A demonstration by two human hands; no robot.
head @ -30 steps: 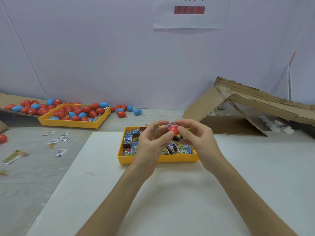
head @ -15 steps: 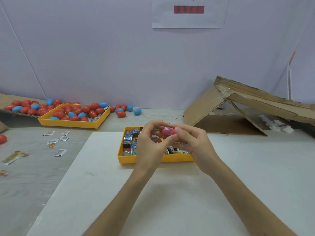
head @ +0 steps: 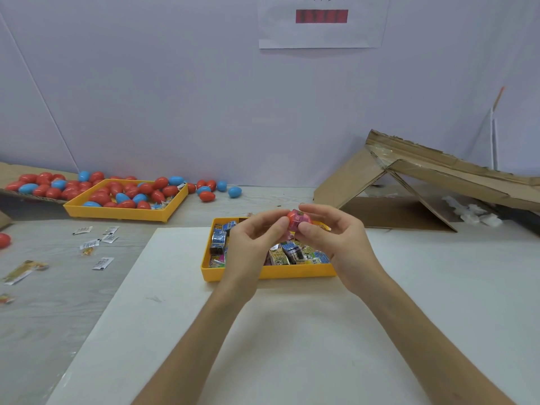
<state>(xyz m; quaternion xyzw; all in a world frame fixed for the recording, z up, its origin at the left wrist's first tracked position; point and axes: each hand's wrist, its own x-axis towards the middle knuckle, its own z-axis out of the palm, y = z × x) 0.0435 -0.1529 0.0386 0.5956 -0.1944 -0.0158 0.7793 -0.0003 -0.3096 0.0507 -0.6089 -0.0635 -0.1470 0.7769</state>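
Observation:
A small red plastic egg (head: 293, 220) with a pink wrapped piece (head: 304, 216) pressed against it is held in mid-air between both hands. My left hand (head: 251, 247) pinches it from the left with thumb and fingertips. My right hand (head: 336, 238) pinches it from the right, thumb below and fingers curled over. Directly beneath the hands sits a yellow tray (head: 292, 271) filled with several small printed packets (head: 295, 252). The tray stands on a white board (head: 263, 331).
A second yellow tray (head: 122, 213) of red and blue eggs stands at the back left, with more eggs on cardboard (head: 38, 185) and loose on the table (head: 216, 190). Small sachets (head: 99, 244) lie scattered on the left. A collapsed cardboard box (head: 423, 182) fills the back right.
Both hands stayed over the tray, turning the red egg between the fingers; the pink piece has come into view against it, and the right fingers have shifted over the top.

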